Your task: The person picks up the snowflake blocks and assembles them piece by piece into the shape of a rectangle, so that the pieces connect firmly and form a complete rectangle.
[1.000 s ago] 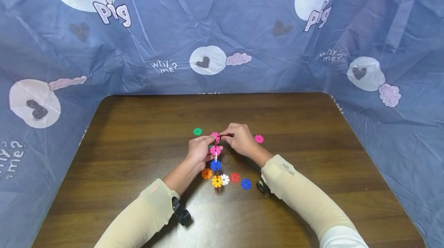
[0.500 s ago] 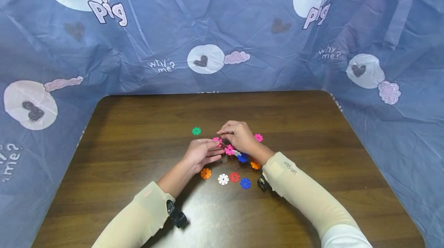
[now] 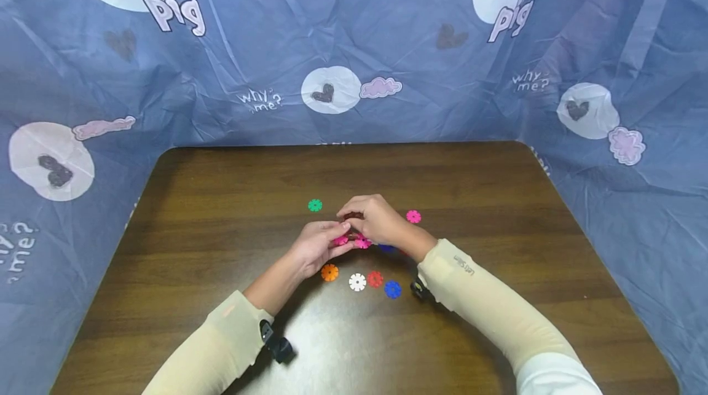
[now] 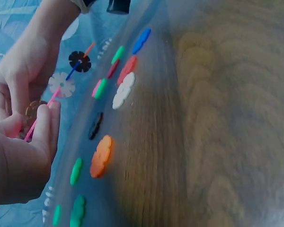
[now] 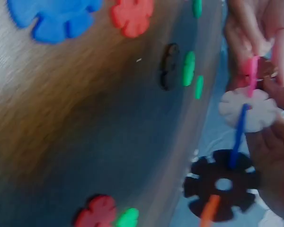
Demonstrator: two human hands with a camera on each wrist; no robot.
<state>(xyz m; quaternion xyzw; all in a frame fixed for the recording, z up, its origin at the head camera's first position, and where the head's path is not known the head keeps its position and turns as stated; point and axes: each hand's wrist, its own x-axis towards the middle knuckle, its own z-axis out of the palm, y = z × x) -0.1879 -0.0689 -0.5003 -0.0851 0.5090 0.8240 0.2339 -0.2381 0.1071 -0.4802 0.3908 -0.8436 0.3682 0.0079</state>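
Note:
Slotted flower-shaped discs are joined edge to edge in a chain, including a white disc (image 4: 61, 85), a blue disc (image 5: 239, 135), a black-looking disc (image 5: 222, 184) and an orange disc (image 5: 209, 210) at its free end. My left hand (image 3: 318, 246) pinches the pink end of this chain between thumb and fingers; one pink disc (image 3: 362, 241) shows by its fingertips. Close against it, my right hand (image 3: 378, 220) pinches a brown disc (image 4: 33, 109) at the pink end. Fingers partly cover the join. Both hands are above the table, and the chain extends beneath the right wrist.
On the brown table (image 3: 232, 186) lie loose discs: green (image 3: 314, 205) and pink (image 3: 413, 216) farther back, and orange (image 3: 329, 272), white (image 3: 357, 282), red (image 3: 375, 279) and blue (image 3: 393, 289) in front of the hands. A printed blue cloth (image 3: 221, 75) hangs behind the table.
The chain has swung from pointing toward me to pointing right, under my right wrist. My right fingers have come in over the left fingertips. The loose discs stay put.

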